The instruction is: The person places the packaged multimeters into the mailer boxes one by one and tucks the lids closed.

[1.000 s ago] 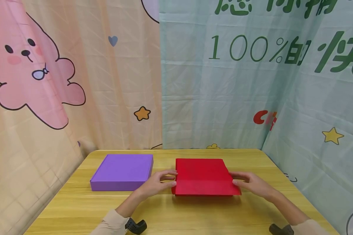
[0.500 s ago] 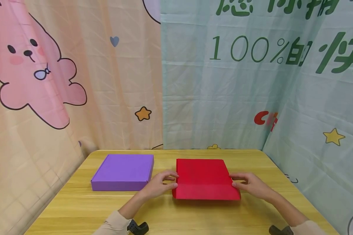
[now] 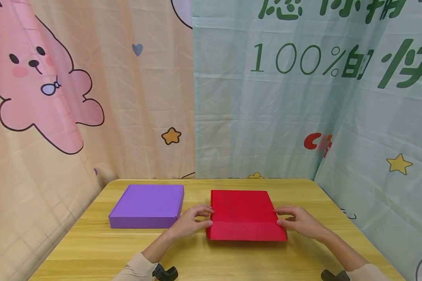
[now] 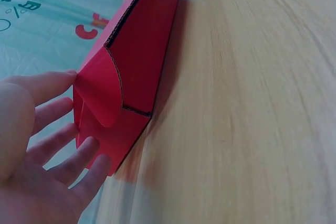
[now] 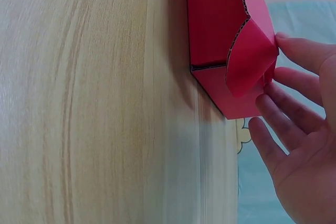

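Note:
A red corrugated cardboard box (image 3: 240, 207) lies on the table, its lid over the top. The lid's front flap (image 3: 247, 231) sticks out at a slant toward me, and rounded side ears show at its ends in both wrist views. Under the flap the box front is uncovered, as a dark slit along the edge shows. My left hand (image 3: 190, 221) touches the lid's left side near the flap crease, thumb at the corner, other fingers loosely spread. On the opposite side my right hand (image 3: 300, 222) touches the lid likewise, thumb at the ear's corner (image 5: 252, 59).
A closed purple box (image 3: 147, 203) lies to the left of the red one, just beyond my left hand. The wooden table (image 3: 249, 263) extends toward me. Printed curtains (image 3: 263, 125) hang behind its far edge.
The red lid's front flap has tilted down and toward me, its front edge now lower in the view. Both hands have shifted slightly toward me along the lid's sides. The purple box stays put.

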Motion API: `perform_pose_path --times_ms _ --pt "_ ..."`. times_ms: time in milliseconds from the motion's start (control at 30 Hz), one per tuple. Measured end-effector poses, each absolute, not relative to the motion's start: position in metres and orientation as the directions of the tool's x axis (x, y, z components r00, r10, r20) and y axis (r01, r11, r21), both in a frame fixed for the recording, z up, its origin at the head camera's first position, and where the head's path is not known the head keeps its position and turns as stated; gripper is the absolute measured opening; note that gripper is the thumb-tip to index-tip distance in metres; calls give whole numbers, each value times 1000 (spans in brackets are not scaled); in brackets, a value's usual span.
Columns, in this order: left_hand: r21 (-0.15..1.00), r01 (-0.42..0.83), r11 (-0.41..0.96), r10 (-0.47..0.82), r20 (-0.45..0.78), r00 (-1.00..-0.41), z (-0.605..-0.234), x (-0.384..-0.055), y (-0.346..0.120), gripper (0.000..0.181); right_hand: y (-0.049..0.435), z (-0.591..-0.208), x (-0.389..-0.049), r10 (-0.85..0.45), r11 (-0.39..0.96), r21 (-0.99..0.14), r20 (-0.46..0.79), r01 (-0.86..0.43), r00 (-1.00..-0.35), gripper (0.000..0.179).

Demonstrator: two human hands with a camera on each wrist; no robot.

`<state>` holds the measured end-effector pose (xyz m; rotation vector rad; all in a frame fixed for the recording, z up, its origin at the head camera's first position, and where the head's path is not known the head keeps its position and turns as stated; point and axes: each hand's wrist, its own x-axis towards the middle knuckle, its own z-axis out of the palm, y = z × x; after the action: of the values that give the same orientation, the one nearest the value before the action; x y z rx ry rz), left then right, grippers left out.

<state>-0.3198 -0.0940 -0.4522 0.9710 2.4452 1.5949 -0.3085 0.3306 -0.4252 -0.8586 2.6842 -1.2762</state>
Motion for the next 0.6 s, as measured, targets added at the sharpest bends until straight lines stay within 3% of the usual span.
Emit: perform_pose_path --times_ms 267,600 --pt "813 490 314 526 280 -803 -453 -319 -92 29 329 -427 -311 -512 569 -628 237 -532 -826 44" --pt "780 493 385 476 290 -830 -453 -316 -87 26 319 -418 -312 -572 702 -340 252 -625 -780 43"
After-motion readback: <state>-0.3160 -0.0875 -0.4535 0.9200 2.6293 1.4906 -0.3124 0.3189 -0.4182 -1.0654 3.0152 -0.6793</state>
